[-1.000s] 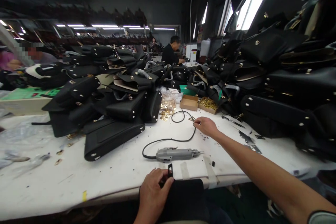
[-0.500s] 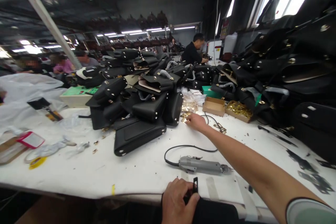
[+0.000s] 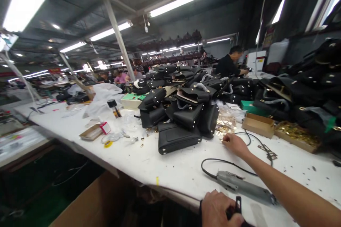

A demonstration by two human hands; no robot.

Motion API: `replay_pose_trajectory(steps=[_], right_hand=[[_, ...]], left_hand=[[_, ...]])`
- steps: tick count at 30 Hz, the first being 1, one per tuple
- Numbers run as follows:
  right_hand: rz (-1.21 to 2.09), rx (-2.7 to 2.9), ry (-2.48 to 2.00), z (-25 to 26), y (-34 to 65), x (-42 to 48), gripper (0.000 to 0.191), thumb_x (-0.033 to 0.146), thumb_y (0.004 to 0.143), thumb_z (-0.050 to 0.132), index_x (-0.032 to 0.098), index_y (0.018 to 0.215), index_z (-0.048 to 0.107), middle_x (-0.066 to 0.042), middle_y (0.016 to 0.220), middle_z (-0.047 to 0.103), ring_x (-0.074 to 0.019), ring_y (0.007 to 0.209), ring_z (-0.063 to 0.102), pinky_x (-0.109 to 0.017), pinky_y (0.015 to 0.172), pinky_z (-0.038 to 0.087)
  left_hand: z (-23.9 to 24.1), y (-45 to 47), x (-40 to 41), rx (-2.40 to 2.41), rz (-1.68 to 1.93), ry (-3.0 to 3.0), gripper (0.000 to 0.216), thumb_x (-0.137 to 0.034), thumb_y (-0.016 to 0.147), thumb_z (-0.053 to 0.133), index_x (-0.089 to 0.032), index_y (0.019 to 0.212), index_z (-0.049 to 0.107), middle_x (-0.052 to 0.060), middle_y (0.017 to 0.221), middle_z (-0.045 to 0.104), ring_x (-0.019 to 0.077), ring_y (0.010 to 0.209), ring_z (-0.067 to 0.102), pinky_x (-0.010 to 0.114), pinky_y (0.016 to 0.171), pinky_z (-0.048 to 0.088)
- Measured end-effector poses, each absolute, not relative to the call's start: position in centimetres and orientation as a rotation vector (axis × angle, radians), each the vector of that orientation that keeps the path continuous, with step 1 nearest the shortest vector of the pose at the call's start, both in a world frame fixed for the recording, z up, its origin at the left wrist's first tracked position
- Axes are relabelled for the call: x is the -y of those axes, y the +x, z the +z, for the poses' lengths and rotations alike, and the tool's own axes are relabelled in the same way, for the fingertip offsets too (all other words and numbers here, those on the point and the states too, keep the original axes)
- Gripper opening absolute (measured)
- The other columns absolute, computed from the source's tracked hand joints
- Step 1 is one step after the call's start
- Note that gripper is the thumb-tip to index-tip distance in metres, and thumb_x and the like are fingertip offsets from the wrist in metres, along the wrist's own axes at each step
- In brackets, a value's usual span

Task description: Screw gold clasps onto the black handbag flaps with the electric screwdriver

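Observation:
My left hand (image 3: 220, 210) is closed at the table's front edge, thumb and fingers pinching a black strap tab (image 3: 238, 204) with a slot in its upright end. Farther forward, my right hand (image 3: 236, 145) has its fingertips pinched together just above the white tabletop. What they hold, if anything, is too small to make out. Just beyond those fingers lie loose gold metal fittings (image 3: 224, 127). Between my hands rests a grey electric screwdriver (image 3: 243, 186), its black cable looping back under my right forearm.
Black handbags (image 3: 178, 138) are heaped across the middle of the table. An open cardboard box (image 3: 258, 125) stands right of my right hand, beside a tray of gold fittings (image 3: 297, 135). Flat metal plates (image 3: 268, 151) lie by the cable. A co-worker (image 3: 229, 64) sits behind the heap.
The view has swung left, so the table's contents appear farther right. My right hand has drawn back slightly from the gold fittings. My left hand still grips the strap tab.

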State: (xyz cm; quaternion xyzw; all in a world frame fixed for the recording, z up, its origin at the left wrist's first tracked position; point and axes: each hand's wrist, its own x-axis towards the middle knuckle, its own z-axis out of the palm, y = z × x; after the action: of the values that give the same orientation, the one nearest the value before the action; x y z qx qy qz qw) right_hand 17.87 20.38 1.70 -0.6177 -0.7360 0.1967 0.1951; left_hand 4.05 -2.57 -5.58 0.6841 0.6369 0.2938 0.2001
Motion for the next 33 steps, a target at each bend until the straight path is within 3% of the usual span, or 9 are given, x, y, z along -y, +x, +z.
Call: replay_pose_trajectory(steps=[5, 13, 19, 24, 33], right_hand=[[0.726, 1.827, -1.389, 3.5, 18.2, -14.0, 0.034, 0.043, 0.081, 0.060, 0.022, 0.104, 0.074, -0.005, 0.091, 0.075, -0.0232, 0.081, 0.067, -0.033, 0.075, 0.049], [0.885, 1.577, -1.223, 7.3, 17.8, -3.6, 0.031, 0.050, 0.083, 0.066, 0.021, 0.090, 0.072, -0.005, 0.089, 0.075, -0.0236, 0.083, 0.069, -0.032, 0.076, 0.054], [0.588, 1.677, -1.002, 9.2, 18.0, -1.0, 0.018, 0.040, 0.089, 0.067, 0.023, 0.088, 0.074, -0.007, 0.105, 0.072, -0.0232, 0.098, 0.068, -0.034, 0.091, 0.054], [0.354, 1.700, -0.827, 10.8, 17.6, 0.2, 0.009, 0.028, 0.092, 0.066, 0.024, 0.089, 0.074, -0.007, 0.102, 0.071, -0.0204, 0.096, 0.069, -0.034, 0.088, 0.056], [0.236, 1.730, -0.798, 10.8, 18.6, 1.1, 0.015, 0.017, 0.092, 0.064, 0.026, 0.101, 0.073, -0.007, 0.109, 0.069, -0.0185, 0.101, 0.068, -0.034, 0.090, 0.057]], left_hand=[[-3.5, 3.8, 2.8, -1.767, 0.716, 1.849, 0.020, -0.032, 0.064, 0.080, -0.029, 0.083, 0.075, 0.000, 0.086, 0.075, 0.0243, 0.091, 0.066, 0.039, 0.088, 0.043], [-1.6, 3.2, 3.4, -1.764, 0.696, 1.837, 0.014, -0.032, 0.071, 0.071, -0.027, 0.084, 0.074, -0.001, 0.088, 0.073, 0.0223, 0.092, 0.062, 0.037, 0.084, 0.040], [-1.2, 2.9, 3.7, -1.754, 0.693, 1.900, 0.015, -0.037, 0.077, 0.068, -0.028, 0.088, 0.073, -0.001, 0.089, 0.072, 0.0208, 0.090, 0.061, 0.034, 0.081, 0.039], [-0.1, 2.9, 3.9, -1.713, 0.658, 1.983, 0.014, -0.038, 0.082, 0.065, -0.027, 0.086, 0.073, -0.001, 0.086, 0.072, 0.0196, 0.086, 0.061, 0.031, 0.076, 0.039], [0.8, 3.2, 3.6, -1.653, 0.711, 1.998, 0.010, -0.032, 0.083, 0.067, -0.026, 0.088, 0.074, -0.001, 0.085, 0.072, 0.0179, 0.082, 0.061, 0.029, 0.075, 0.040]])
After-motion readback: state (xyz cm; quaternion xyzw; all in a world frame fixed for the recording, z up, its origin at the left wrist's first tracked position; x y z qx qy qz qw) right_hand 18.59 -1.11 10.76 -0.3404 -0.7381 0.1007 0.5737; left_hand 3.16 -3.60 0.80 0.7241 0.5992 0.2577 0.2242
